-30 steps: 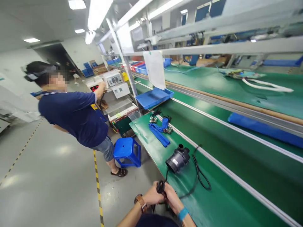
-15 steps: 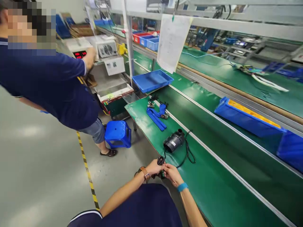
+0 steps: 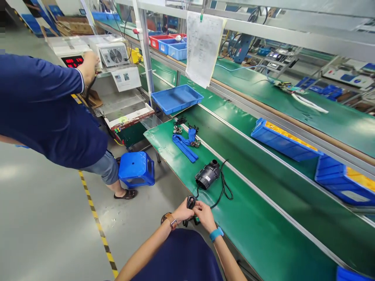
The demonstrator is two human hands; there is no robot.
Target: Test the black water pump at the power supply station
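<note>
My left hand (image 3: pixel 182 211), with a brown-strapped watch on its wrist, and my right hand (image 3: pixel 203 216), with a blue wristband, meet low on the frame. Together they grip a coiled black cable (image 3: pixel 191 202) just above the green bench mat (image 3: pixel 254 230). The cable runs up from the coil to a black cylindrical housing (image 3: pixel 207 175) with a short round port, lying a little beyond my hands. A small green part (image 3: pixel 197 221) shows beneath my fingers. Further up the mat lie a blue fabric strap (image 3: pixel 184 149) and small metal parts (image 3: pixel 177 129).
A co-worker (image 3: pixel 43 113) in a navy shirt stands at the left, one hand at a machine with a red display (image 3: pixel 72 61). A blue tray (image 3: pixel 176 99) sits at the bench's far end. A blue stool (image 3: pixel 136 169) stands on the floor; blue crates (image 3: pixel 283 139) lie right.
The view has swung and levelled, so the whole scene shifts in the frame. My hands stay together on the black coil, and the blue crates at the right come more fully into view.
</note>
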